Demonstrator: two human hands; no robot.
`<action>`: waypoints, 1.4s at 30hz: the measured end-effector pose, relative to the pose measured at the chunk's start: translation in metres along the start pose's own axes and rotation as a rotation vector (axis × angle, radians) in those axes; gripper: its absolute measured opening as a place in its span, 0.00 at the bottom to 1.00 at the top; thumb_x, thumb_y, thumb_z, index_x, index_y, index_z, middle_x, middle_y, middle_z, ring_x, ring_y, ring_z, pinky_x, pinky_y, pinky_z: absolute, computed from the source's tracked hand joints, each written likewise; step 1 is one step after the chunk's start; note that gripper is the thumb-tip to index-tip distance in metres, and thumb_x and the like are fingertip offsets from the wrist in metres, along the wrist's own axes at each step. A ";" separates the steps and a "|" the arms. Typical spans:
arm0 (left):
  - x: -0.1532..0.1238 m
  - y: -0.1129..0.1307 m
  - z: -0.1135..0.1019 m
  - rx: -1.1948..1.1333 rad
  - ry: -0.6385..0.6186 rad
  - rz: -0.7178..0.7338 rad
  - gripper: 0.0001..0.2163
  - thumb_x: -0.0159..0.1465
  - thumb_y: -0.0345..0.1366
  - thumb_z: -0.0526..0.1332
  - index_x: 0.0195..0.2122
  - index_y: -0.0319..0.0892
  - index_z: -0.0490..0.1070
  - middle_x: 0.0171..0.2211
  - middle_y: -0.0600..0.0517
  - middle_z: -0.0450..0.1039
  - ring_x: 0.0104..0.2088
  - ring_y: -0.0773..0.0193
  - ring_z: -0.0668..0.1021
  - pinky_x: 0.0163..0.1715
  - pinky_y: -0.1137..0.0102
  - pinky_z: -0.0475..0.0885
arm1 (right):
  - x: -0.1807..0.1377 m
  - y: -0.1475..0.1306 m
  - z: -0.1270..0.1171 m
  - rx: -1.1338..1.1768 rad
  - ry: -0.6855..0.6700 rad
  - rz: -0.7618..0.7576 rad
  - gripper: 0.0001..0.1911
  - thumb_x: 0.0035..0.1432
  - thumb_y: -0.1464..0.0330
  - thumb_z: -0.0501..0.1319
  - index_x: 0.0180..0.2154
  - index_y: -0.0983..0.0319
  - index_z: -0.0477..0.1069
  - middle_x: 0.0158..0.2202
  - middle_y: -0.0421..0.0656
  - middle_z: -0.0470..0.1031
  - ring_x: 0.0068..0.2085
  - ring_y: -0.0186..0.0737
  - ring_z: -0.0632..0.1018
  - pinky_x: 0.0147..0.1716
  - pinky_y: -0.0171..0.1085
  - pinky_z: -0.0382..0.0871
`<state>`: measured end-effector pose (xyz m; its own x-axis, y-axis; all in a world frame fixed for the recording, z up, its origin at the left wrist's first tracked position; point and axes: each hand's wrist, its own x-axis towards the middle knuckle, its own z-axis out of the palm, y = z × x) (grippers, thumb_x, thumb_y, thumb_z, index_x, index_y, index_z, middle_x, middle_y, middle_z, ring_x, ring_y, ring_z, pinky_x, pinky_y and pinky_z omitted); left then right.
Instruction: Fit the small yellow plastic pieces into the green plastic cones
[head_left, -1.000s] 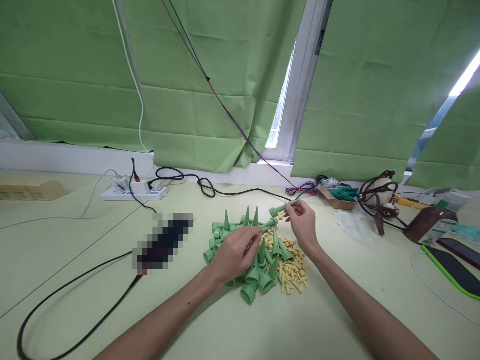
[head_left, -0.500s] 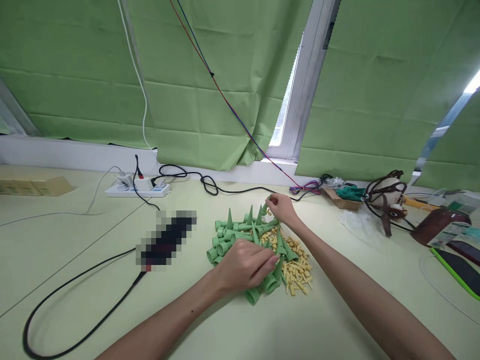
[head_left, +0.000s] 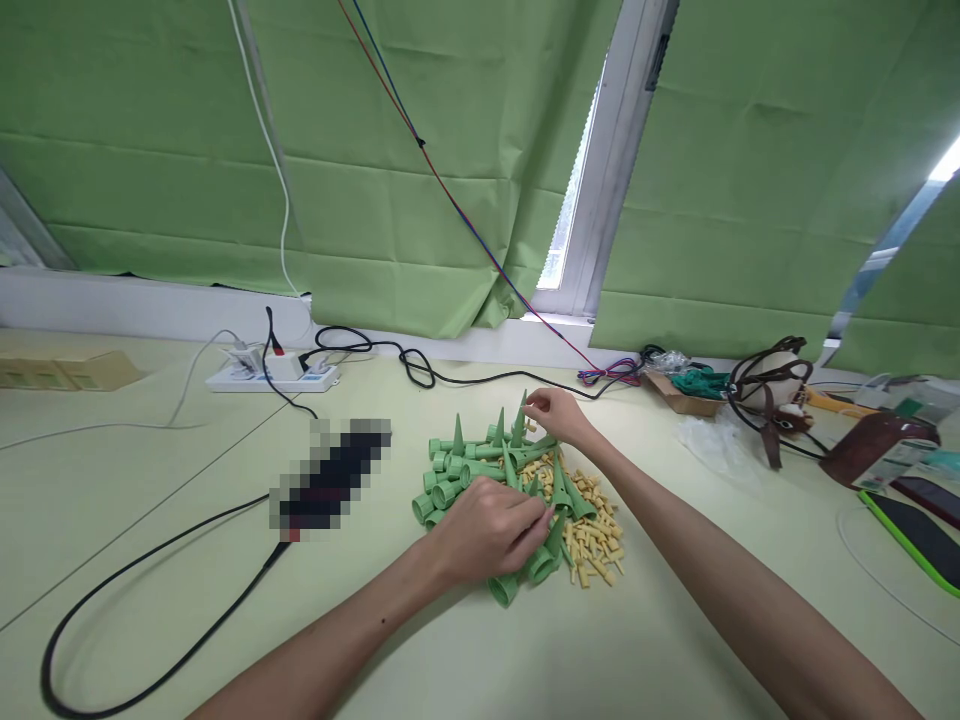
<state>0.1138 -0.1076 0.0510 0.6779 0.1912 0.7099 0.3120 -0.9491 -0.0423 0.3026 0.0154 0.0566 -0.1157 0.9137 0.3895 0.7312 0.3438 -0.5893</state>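
Note:
A pile of green plastic cones lies on the table, some upright and others on their sides. Small yellow plastic pegs are heaped against its right side. At the back of the pile, my right hand pinches an upright green cone near its tip. My left hand rests over the front of the pile with fingers closed. What lies in those fingers, if anything, is hidden; another green cone stands by their tips.
A pixelated dark device with a black cable lies left of the pile. Behind it sits a white power strip. On the right are a cardboard box, a plastic bag, a dark red bottle and a green-edged phone.
My right hand has moved slightly left, and the cone in it has gone from tilted to upright among the others. My left hand has stayed nearly still.

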 end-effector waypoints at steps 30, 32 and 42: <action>0.000 -0.002 -0.006 0.009 0.010 -0.007 0.09 0.62 0.24 0.53 0.41 0.40 0.67 0.23 0.55 0.70 0.19 0.68 0.66 0.19 0.71 0.54 | -0.042 0.037 0.006 -0.210 -0.013 0.213 0.08 0.61 0.66 0.60 0.34 0.62 0.76 0.33 0.46 0.79 0.34 0.40 0.77 0.34 0.34 0.64; 0.000 -0.002 -0.006 0.011 0.011 -0.018 0.09 0.62 0.24 0.53 0.40 0.39 0.68 0.23 0.55 0.70 0.19 0.68 0.66 0.19 0.71 0.54 | -0.043 0.037 0.005 -0.208 0.007 0.204 0.08 0.61 0.67 0.60 0.32 0.62 0.76 0.32 0.46 0.79 0.34 0.40 0.77 0.34 0.35 0.64; -0.001 -0.003 -0.001 -0.053 0.205 -0.232 0.05 0.64 0.32 0.61 0.41 0.39 0.72 0.23 0.55 0.71 0.20 0.71 0.68 0.20 0.73 0.58 | -0.059 0.018 -0.021 -0.155 0.212 0.194 0.13 0.62 0.63 0.56 0.32 0.64 0.74 0.30 0.46 0.79 0.31 0.41 0.77 0.34 0.37 0.65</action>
<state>0.1114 -0.1058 0.0514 0.4428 0.3548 0.8234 0.4034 -0.8990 0.1704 0.3372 -0.0370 0.0375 0.1670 0.8877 0.4290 0.8213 0.1155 -0.5587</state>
